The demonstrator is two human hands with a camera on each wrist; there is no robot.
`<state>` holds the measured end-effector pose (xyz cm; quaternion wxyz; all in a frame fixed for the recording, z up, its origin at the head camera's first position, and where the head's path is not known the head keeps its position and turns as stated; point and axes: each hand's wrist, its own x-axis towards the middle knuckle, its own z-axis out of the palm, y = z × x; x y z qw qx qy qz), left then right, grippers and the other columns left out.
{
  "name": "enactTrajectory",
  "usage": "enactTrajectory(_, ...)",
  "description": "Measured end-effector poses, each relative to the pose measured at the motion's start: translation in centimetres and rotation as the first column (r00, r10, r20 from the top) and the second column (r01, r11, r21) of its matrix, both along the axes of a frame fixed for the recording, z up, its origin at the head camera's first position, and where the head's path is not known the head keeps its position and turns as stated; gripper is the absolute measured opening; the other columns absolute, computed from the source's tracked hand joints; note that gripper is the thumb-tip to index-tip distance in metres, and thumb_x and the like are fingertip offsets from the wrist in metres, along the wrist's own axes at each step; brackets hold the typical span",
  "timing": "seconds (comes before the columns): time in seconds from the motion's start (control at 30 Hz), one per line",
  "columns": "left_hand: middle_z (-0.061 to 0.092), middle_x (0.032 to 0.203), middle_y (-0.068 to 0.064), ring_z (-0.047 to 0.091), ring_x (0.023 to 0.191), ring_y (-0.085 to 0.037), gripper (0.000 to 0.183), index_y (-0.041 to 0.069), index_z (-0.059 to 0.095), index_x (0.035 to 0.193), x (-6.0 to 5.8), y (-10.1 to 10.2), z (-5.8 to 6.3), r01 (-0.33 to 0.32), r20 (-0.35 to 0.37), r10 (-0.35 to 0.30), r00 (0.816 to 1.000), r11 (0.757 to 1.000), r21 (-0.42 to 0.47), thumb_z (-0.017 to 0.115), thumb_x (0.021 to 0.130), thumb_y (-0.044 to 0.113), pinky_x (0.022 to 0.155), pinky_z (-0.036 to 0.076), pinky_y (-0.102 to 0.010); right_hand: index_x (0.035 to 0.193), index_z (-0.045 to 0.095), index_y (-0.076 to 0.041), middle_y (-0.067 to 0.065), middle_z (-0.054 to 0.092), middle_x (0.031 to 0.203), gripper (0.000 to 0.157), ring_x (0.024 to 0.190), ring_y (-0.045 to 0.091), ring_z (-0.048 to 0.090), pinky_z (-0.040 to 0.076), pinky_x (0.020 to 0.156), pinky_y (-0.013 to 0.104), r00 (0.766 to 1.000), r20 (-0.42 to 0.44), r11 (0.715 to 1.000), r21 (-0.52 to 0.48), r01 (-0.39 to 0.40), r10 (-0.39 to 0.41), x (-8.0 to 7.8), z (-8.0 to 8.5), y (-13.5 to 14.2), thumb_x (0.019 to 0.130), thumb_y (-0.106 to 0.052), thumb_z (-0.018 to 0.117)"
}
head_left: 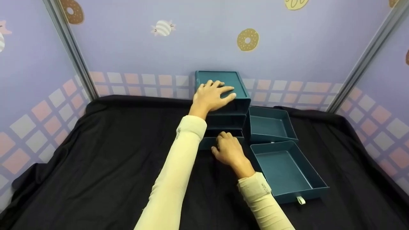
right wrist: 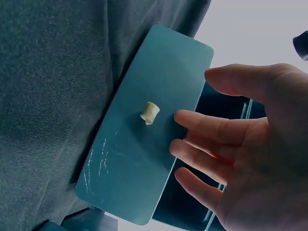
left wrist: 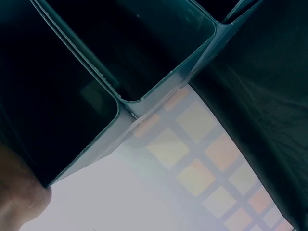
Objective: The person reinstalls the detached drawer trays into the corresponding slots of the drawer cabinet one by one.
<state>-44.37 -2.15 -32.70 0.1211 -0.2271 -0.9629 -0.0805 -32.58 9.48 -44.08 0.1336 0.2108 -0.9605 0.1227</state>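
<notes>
A dark teal drawer cabinet (head_left: pixel 220 76) stands against the back wall. On its top my left hand (head_left: pixel 209 97) rests with fingers spread; part of that hand (left wrist: pixel 21 187) shows at the edge of the left wrist view, beside the cabinet's vacant upper slots. The bottom drawer (head_left: pixel 207 143) sticks out a little from the cabinet. My right hand (head_left: pixel 228 148) is at its front, fingertips by the top edge. Seen from the right wrist, the fingers are loosely extended, near the drawer front (right wrist: pixel 125 159), which bears a small cream pull tab (right wrist: pixel 150 113).
Two removed teal drawers lie right of the cabinet: one behind (head_left: pixel 271 126), one in front (head_left: pixel 284 169) with a pale pull tab (head_left: pixel 301 200). Black cloth (head_left: pixel 111 153) covers the table. Patterned lilac panels (head_left: pixel 198 48) with metal posts (head_left: pixel 75 51) enclose the back and sides.
</notes>
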Motion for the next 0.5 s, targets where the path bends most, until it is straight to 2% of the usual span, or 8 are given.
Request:
enactTrajectory(0.23, 0.035, 0.154, 0.009, 0.030, 0.140, -0.024, 0.061, 0.053, 0.037, 0.145, -0.03, 0.10, 0.29, 0.001, -0.006, -0.001, 1.000, 1.000, -0.006, 0.022, 0.091, 0.078, 0.114, 0.026, -0.052, 0.120, 0.061, 0.005, 0.018, 0.056, 0.125, 0.046, 0.114, 0.035, 0.052, 0.045, 0.098, 0.049, 0.999, 0.049, 1.000, 0.004, 0.010, -0.010, -0.57, 0.14, -0.27, 0.090, -0.029, 0.066)
enactTrajectory(0.37, 0.034, 0.154, 0.009, 0.030, 0.140, -0.024, 0.061, 0.053, 0.036, 0.145, -0.02, 0.13, 0.18, 0.003, 0.005, -0.003, 1.000, 1.000, -0.015, 0.022, 0.091, 0.077, 0.114, 0.026, -0.052, 0.130, 0.056, 0.003, 0.019, 0.050, 0.137, 0.053, 0.126, 0.038, 0.046, 0.036, 0.109, 0.052, 0.994, 0.107, 1.000, 0.002, 0.018, -0.019, -0.50, 0.05, -0.18, 0.091, -0.031, 0.066)
enactTrajectory(0.5, 0.035, 0.154, 0.009, 0.031, 0.139, -0.024, 0.060, 0.053, 0.036, 0.145, -0.05, 0.06, 0.15, -0.006, -0.004, 0.006, 1.000, 1.000, -0.016, 0.021, 0.092, 0.077, 0.114, 0.026, -0.052, 0.137, 0.052, -0.002, 0.020, 0.036, 0.151, 0.058, 0.137, 0.040, 0.036, 0.026, 0.115, 0.054, 0.986, 0.167, 1.000, -0.007, 0.019, -0.018, -0.27, -0.09, -0.30, 0.091, -0.033, 0.067)
